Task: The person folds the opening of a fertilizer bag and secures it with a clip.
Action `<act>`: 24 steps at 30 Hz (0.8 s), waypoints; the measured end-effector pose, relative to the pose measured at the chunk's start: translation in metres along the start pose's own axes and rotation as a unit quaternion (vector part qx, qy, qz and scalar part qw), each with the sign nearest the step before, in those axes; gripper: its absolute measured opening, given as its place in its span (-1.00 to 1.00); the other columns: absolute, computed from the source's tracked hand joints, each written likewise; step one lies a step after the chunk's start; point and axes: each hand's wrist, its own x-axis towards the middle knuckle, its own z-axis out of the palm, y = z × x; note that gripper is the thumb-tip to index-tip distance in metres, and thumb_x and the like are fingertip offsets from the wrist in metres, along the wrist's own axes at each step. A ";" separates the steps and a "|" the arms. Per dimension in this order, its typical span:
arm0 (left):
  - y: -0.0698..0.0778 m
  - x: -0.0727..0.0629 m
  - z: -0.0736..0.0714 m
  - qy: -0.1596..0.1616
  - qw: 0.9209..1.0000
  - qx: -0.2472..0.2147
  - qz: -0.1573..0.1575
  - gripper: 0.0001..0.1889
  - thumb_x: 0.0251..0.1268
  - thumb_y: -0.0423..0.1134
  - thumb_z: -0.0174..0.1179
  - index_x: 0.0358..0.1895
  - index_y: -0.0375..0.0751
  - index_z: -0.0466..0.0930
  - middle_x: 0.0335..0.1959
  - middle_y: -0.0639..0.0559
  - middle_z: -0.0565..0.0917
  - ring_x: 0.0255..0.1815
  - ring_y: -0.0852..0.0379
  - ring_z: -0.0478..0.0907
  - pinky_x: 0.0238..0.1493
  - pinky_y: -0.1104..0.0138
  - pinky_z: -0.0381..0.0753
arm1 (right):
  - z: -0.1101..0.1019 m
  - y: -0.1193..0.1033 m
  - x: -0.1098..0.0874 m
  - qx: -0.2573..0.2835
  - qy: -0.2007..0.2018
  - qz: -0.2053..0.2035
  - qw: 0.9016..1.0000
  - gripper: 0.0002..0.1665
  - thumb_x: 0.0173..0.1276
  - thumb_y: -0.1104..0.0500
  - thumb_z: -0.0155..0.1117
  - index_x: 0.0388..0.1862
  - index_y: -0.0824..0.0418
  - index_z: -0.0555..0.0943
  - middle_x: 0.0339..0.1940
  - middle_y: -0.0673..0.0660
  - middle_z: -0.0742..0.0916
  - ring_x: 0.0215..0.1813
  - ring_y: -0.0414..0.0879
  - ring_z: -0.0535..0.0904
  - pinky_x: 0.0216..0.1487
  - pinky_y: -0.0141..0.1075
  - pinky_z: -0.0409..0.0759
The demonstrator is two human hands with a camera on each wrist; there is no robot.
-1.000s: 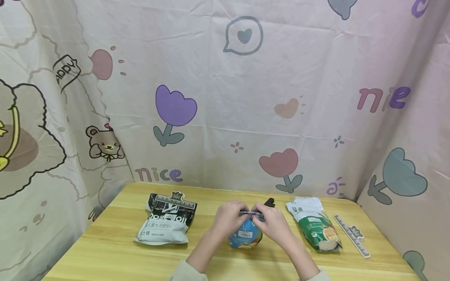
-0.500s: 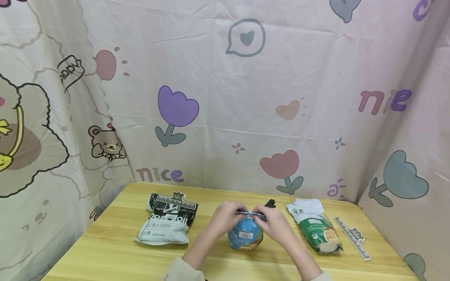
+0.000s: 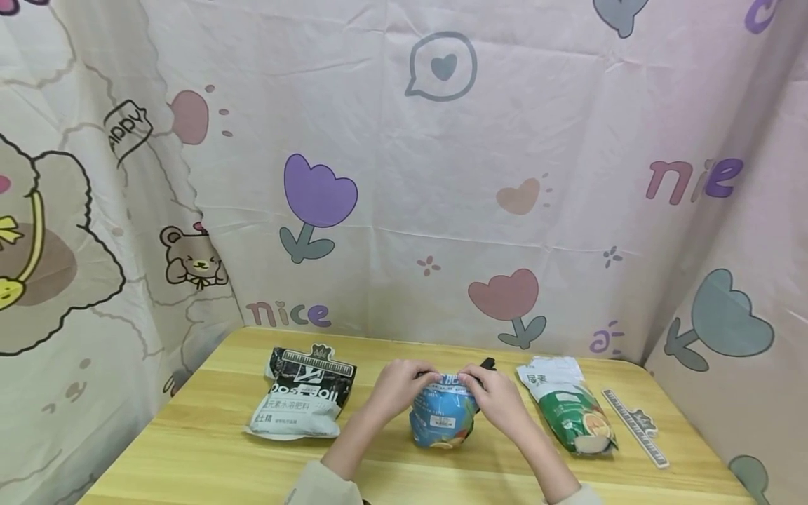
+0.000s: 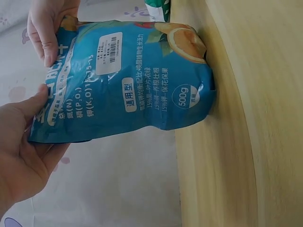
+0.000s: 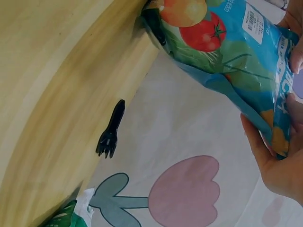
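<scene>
A blue fertilizer bag [image 3: 442, 421] marked 500g stands upright on the table in the head view, with fruit and vegetables printed on it. My left hand [image 3: 398, 387] pinches the left part of its top edge, the thumb on the near face and fingers behind. At the top's right part, my right hand [image 3: 495, 396] has a similar pinch. The left wrist view shows the bag's printed front [image 4: 137, 75] with both thumbs pressed near the top. Seen from the right wrist, the bag's side [image 5: 236, 66] has a tomato picture, and its top lies between the fingers.
A black-and-white bag [image 3: 299, 400] with a piano-key clip [image 3: 318, 361] across its top lies at left. At right are a green-and-white bag [image 3: 571, 410] and a loose piano-key clip [image 3: 636, 428]. Behind the blue bag lies a small black fork [image 5: 111, 130].
The bag's top, which showed only as a dark thin edge between my hands, now stands up with its printed lettering facing me. My fingers have shifted slightly along it.
</scene>
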 end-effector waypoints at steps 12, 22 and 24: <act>0.012 -0.006 0.014 0.089 0.973 0.166 0.135 -0.82 -0.06 -0.07 0.40 -0.41 0.01 0.63 -0.51 0.24 0.64 -0.59 0.38 0.48 -0.65 0.63 0.25 | 0.004 0.006 -0.009 -0.031 0.056 -0.096 0.993 -0.79 -0.01 0.25 0.46 -0.51 0.00 0.59 -0.58 -0.17 0.62 -0.67 -0.40 0.26 -0.69 -0.47 0.27; 0.015 -0.007 0.022 0.142 0.965 0.161 0.154 -0.89 -0.02 -0.16 0.38 -0.40 -0.02 0.69 -0.43 0.18 0.69 -0.54 0.31 0.58 -0.66 0.69 0.23 | 0.010 0.007 -0.010 -0.061 0.113 -0.136 0.982 -0.73 -0.10 0.29 0.50 -0.51 -0.01 0.60 -0.56 -0.18 0.62 -0.69 -0.44 0.21 -0.72 -0.51 0.19; 0.015 -0.007 0.022 0.145 0.964 0.157 0.157 -0.90 -0.03 -0.18 0.39 -0.41 -0.04 0.69 -0.45 0.17 0.68 -0.55 0.30 0.58 -0.66 0.69 0.25 | 0.010 0.007 -0.009 -0.064 0.109 -0.133 0.983 -0.74 -0.09 0.28 0.50 -0.51 -0.02 0.60 -0.56 -0.17 0.63 -0.69 -0.44 0.20 -0.73 -0.51 0.18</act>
